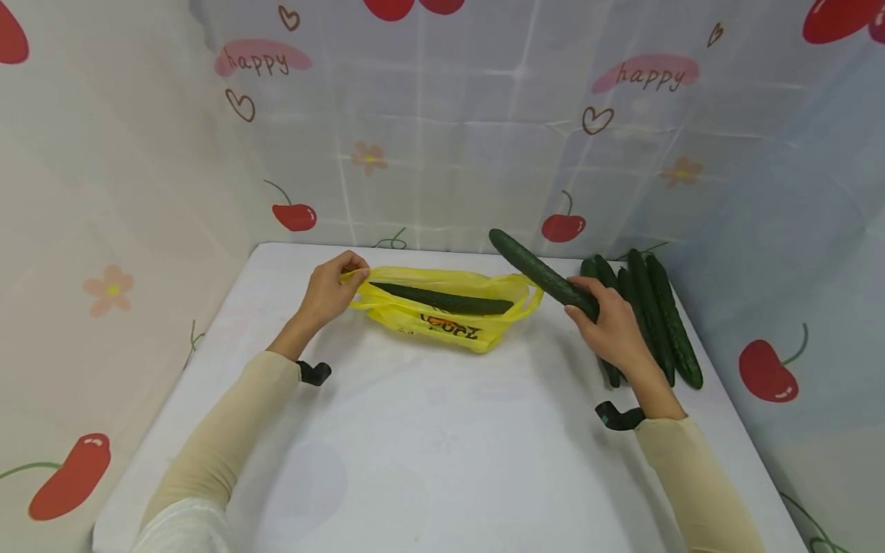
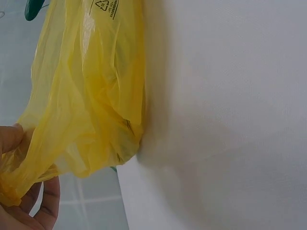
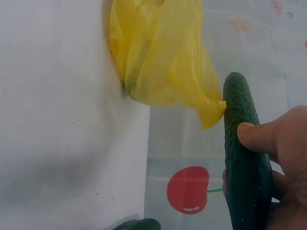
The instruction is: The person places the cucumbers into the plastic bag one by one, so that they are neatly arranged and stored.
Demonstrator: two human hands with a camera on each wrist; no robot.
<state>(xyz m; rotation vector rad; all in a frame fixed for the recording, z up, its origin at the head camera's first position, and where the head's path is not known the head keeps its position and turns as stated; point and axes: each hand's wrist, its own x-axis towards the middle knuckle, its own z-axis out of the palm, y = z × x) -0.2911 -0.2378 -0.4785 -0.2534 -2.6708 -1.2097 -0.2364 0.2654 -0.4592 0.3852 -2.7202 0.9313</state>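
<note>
A yellow plastic bag [image 1: 477, 334] lies on the table with its mouth spread, and one cucumber [image 1: 449, 300] shows inside it. My left hand [image 1: 332, 288] pinches the bag's left end; in the left wrist view the thumb and fingers [image 2: 48, 203] are at the gathered plastic [image 2: 91, 96]. Over the bag's right end, my right hand [image 1: 611, 322] grips a second cucumber [image 1: 535, 269] near its lower end, tilted up to the left. Seen from the right wrist, the thumb lies across this held cucumber [image 3: 242, 167], beside a handle of the bag [image 3: 163, 57].
Several more cucumbers [image 1: 660, 315] lie side by side at the right of the white table [image 1: 429, 445], behind and beside my right hand. A printed curtain [image 1: 470, 153] with cherries hangs along the back and sides.
</note>
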